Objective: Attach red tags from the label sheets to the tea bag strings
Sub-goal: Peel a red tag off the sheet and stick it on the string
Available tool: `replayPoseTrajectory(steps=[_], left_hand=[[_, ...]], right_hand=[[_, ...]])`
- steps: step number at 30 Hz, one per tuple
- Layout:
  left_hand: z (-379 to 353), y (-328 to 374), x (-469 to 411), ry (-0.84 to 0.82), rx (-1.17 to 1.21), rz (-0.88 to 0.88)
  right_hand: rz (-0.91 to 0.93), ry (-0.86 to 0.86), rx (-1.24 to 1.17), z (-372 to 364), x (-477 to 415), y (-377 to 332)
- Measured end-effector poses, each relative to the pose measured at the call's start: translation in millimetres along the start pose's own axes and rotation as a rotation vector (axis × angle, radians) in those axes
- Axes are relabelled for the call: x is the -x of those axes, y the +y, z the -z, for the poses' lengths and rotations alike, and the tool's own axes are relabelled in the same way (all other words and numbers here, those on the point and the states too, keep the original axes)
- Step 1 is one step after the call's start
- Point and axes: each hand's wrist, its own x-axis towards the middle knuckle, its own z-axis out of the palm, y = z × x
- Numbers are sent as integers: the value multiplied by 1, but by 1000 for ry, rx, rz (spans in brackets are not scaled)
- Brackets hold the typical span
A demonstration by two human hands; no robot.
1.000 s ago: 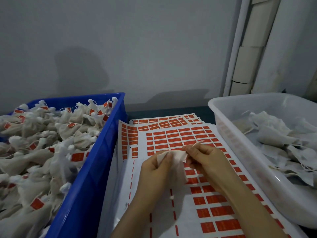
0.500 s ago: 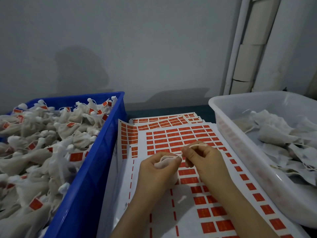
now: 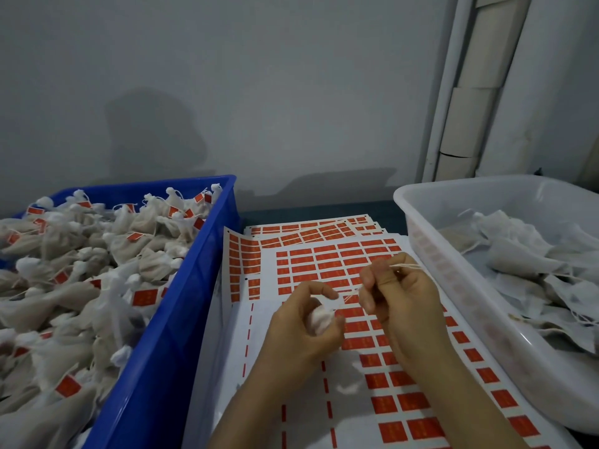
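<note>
Blue crate, on your left: heaped with tied tea bags, many bearing red tags. White tub, on your right: flat, loose bags. Label sheets lie between them (the top sheet has bare patches at its near left). Your left hand curls its fingers round one bunched tea bag above the sheets. Your right hand pinches its string, drawn taut.

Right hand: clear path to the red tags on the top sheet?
Probably yes: the red tags lie uncovered right below the right hand. But it pinches the string of the tea bag, so it isn't free.
</note>
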Motion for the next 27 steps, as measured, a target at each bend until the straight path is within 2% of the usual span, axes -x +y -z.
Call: replayPoseTrajectory(steps=[4, 7, 10, 13, 15, 17, 19, 20, 22, 24, 25, 27], left_hand=[[3, 0, 2, 26, -114, -35], [7, 3, -3, 60, -52, 1], [8, 2, -1, -5, -120, 23], [10, -1, 0, -48, -166, 132], [12, -2, -4, -7, -265, 139], [15, -6, -5, 49, -431, 13], [16, -12, -5, 152, -522, -277], [17, -13, -4, 211, -582, -384], [18, -19, -5, 357, -689, -440], [19, -20, -4, 432, -716, -326], [19, -18, -2, 413, -674, -219], [16, -12, 1, 264, -460, 23]], right_hand=[[77, -44, 142, -1, 1, 2], [66, 9, 85, 2, -2, 2], [41, 17, 36, 5, -4, 3], [23, -23, 208, 6, -4, 7], [14, -123, 379, 4, -2, 13], [10, -269, 574, -1, 1, 19], [56, -383, 725, -5, 4, 23], [77, -387, 762, -6, 5, 24], [130, -322, 760, -6, 5, 22], [195, -249, 711, -7, 5, 20], [229, -235, 692, -7, 6, 20], [300, -263, 666, -9, 8, 20]])
